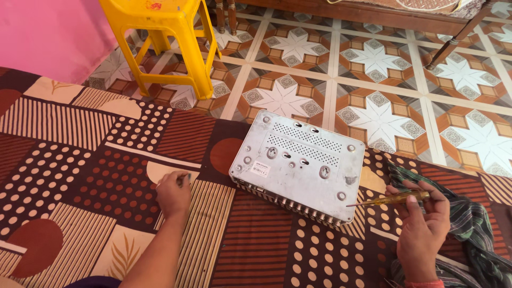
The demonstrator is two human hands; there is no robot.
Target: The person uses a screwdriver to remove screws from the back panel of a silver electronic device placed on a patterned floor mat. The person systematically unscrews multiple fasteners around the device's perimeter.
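Right hand pinches a yellow-handled screwdriver, tip beside the upturned grey metal box; left hand pinches something small on the patterned bedspread — unscrewing seems underway; the tip next needs seating in a screw

Right hand holds screwdriver beside grey metal box.

Bright, even daylight; soft shadows, perhaps slight edge distortion.

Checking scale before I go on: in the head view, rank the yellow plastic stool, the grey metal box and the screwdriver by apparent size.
1. Grey metal box
2. Yellow plastic stool, cropped and farther away, so its rank against the box is unsure
3. Screwdriver, in the right hand
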